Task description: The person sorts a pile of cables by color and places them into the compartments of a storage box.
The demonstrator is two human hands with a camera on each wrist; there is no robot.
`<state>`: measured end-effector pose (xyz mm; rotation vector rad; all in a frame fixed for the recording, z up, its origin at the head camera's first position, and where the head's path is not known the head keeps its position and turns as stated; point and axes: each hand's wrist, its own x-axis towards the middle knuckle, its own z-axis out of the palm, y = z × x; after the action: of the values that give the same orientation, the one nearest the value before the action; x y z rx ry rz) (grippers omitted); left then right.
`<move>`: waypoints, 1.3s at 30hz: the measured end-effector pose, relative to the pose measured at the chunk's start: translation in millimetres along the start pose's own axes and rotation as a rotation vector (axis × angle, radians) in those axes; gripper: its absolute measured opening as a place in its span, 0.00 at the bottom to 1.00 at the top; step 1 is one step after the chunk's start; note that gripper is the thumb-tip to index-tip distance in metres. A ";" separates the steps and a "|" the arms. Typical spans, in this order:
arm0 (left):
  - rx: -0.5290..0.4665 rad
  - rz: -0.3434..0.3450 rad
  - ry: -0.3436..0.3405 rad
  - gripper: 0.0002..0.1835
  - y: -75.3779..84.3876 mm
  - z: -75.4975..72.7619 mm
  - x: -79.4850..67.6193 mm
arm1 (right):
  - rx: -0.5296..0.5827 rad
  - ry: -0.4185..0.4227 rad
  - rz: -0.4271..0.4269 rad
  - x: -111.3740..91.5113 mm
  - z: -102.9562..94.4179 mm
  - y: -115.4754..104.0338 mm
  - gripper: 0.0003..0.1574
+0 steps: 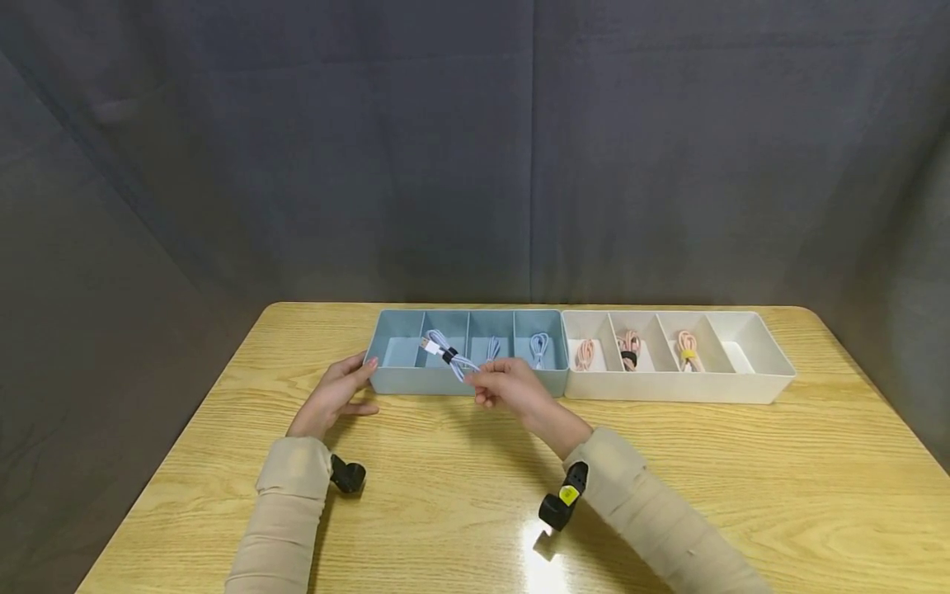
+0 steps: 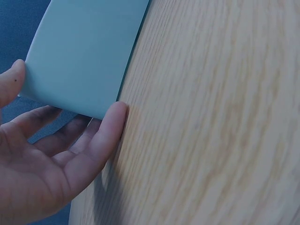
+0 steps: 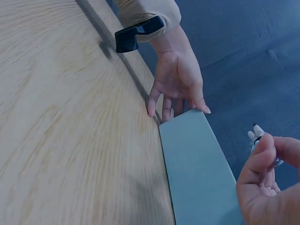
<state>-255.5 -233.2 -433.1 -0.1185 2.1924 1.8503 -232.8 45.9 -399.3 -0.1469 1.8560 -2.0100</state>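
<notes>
My right hand (image 1: 512, 388) pinches a coiled light-blue USB cable (image 1: 449, 353) between thumb and fingers. A black strap binds the coil, and its white plug points up and left. The cable is held above the blue divided box (image 1: 467, 381), over its second compartment from the left. In the right wrist view, fingers hide most of the cable (image 3: 255, 134). My left hand (image 1: 337, 394) touches the left end of that box. In the left wrist view, the left thumb lies at the box's rim and the spread fingers rest along its end wall (image 2: 86, 56).
Coiled light-blue cables lie in the blue box's two right compartments. Against its right side stands a white divided box (image 1: 675, 388), with pink coiled cables (image 1: 585, 355) in its three left compartments. Both boxes are near the wooden table's (image 1: 445, 495) back edge, before a dark curtain (image 1: 445, 165).
</notes>
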 end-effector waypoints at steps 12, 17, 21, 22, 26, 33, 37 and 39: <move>0.007 0.000 0.004 0.35 0.9 0.3 -1.5 | 0.076 0.090 -0.009 14.7 7.0 -9.3 0.09; 0.007 -0.007 0.010 0.34 1.5 0.5 -1.6 | 0.091 0.125 -0.010 20.8 10.4 -11.9 0.08; 0.004 -0.007 0.006 0.34 1.4 0.4 -0.9 | 0.106 0.155 0.008 25.1 12.3 -12.3 0.07; 0.003 -0.007 0.006 0.34 1.4 0.4 -0.9 | 0.108 0.159 0.012 26.0 12.7 -12.4 0.07; 0.001 -0.006 0.006 0.34 1.3 -0.4 -1.2 | 0.118 0.169 0.020 31.0 14.1 -12.0 0.09; 0.004 -0.004 0.006 0.34 1.8 -1.0 -2.7 | 0.138 0.209 0.028 37.2 16.6 -14.1 0.06; 0.001 -0.003 0.005 0.34 1.5 0.2 -1.9 | 0.146 0.237 0.033 38.8 17.8 -15.6 0.05; 0.000 -0.001 0.005 0.34 1.2 0.6 -1.2 | 0.145 0.249 0.033 39.1 18.6 -16.3 0.05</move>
<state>-254.6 -232.5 -431.8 -0.1250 2.1952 1.8520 -265.8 15.3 -388.8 0.1820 1.8306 -2.2149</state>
